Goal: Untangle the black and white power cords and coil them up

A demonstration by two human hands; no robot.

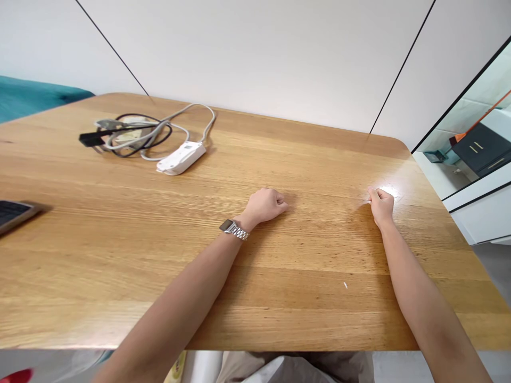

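My left hand (266, 205) rests on the wooden table (311, 250) as a closed fist, knuckles up, and nothing shows in it. A watch (235, 229) with a metal link band is on that wrist. Farther right, my right hand (381, 205) is also closed, thumb pressed against the curled fingers. A faint pale line shows by its thumb, too thin to name. A small white sliver (345, 285) lies on the wood between my forearms.
A white power strip (181, 158) lies at the back left beside a tangle of grey and black cables (139, 135) with a black plug (91, 139). A dark-screened device (15, 214) sits at the left edge. A white panelled wall (255, 58) stands behind the table.
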